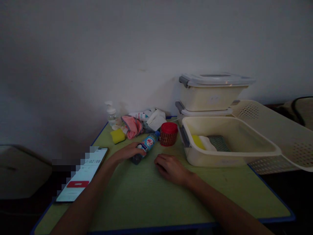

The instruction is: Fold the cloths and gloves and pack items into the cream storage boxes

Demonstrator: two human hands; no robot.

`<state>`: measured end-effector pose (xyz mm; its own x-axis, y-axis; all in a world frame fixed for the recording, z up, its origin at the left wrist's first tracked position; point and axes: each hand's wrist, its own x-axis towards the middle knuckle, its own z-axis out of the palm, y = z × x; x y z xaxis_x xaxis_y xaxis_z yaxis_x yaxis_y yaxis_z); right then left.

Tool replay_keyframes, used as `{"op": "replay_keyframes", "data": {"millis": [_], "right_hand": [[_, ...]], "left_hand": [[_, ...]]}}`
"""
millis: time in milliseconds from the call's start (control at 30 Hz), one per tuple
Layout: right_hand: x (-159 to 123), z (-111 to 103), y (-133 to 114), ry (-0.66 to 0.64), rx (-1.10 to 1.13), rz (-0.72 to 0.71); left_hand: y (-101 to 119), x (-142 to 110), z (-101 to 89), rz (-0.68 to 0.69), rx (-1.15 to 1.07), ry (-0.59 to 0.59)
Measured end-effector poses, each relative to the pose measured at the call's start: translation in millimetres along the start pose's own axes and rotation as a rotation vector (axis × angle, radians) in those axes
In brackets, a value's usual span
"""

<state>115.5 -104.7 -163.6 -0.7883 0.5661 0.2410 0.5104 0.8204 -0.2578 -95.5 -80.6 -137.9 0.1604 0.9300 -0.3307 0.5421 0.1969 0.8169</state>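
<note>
My left hand [129, 151] is closed round the lower part of a plastic bottle [149, 141] with a blue cap and a blue and white label. The bottle lies tilted on the green table, its cap pointing away and to the right. My right hand [168, 167] rests on the tabletop, fingers curled in, with nothing seen in it. Just beyond the bottle's cap stands a red patterned roll [168, 133]. A yellow sponge [118, 135] lies behind my left hand, beside a crumpled pink cloth [133, 126].
An open cream bin [232, 159] at right holds a yellow item and cloths. Behind it, lidded boxes [212, 96] are stacked against the wall. A perforated basket [271, 119] overhangs the right edge. A phone [84, 173] lies left; clear bottles [111, 117] and white tissue [156, 119] stand at the back.
</note>
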Motion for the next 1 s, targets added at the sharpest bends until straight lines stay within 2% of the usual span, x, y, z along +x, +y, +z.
{"op": "replay_keyframes", "data": {"millis": [200, 333, 433, 533, 667, 800, 900, 1000], "right_hand": [[-0.7, 1.1, 0.4, 0.016, 0.025, -0.015], [-0.1, 3.6, 0.9, 0.041, 0.058, -0.016], [0.8, 4.5, 0.8, 0.042, 0.15, 0.016], [1.4, 5.5, 2.7, 0.065, 0.355, 0.116], [1.6, 9.2, 9.2, 0.107, 0.823, 0.264], [3.1, 14.0, 11.0, 0.051, 1.25, 0.322], [4.9, 16.0, 5.7, 0.033, 1.383, 0.329], [6.1, 17.0, -0.7, 0.061, 1.405, 0.353]], "left_hand": [[-8.5, 3.5, -7.1, 0.068, -0.541, -0.017], [-8.6, 4.6, -5.6, 0.104, -0.644, 0.023], [-5.6, 5.5, 5.2, 0.201, -0.682, 0.083], [-2.1, 7.1, 22.6, 0.287, -0.701, 0.146], [1.6, 7.5, 43.9, 0.292, -0.669, 0.192], [6.8, 3.7, 56.7, 0.349, -0.654, 0.224], [10.9, -0.4, 63.9, 0.404, -0.671, 0.219], [12.8, -3.1, 71.3, 0.433, -0.669, 0.246]]}}
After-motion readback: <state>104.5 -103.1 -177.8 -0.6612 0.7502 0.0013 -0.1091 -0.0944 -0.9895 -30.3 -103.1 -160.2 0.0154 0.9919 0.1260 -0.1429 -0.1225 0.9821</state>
